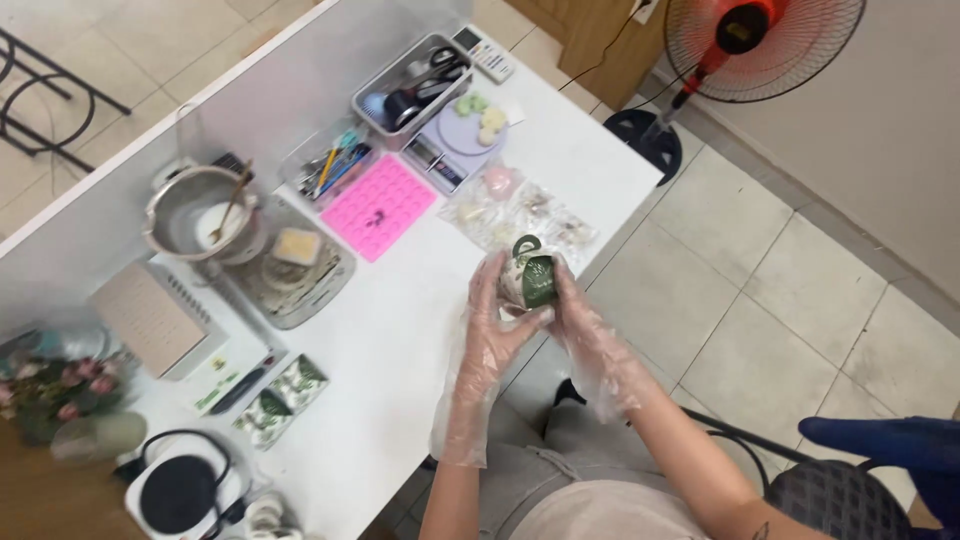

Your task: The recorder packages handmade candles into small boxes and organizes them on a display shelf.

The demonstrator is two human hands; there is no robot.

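Observation:
Both my hands wear loose clear plastic gloves and hold one small green and white patterned cup (528, 275) over the white table's (400, 340) near edge. My left hand (492, 318) cups it from the left and below. My right hand (578, 312) wraps its right side. The cup lies tilted on its side with its green handle pointing up. Just beyond it lie clear bags of small pale pieces (520, 212).
A pink silicone mould (380, 205), a small scale with pale round pieces (465, 130), a tool tray (412, 85), a metal pot with a spoon (200, 215), a hot plate (180, 490) and green sachets (282, 398) sit on the table. A red fan (745, 45) stands on the tiled floor.

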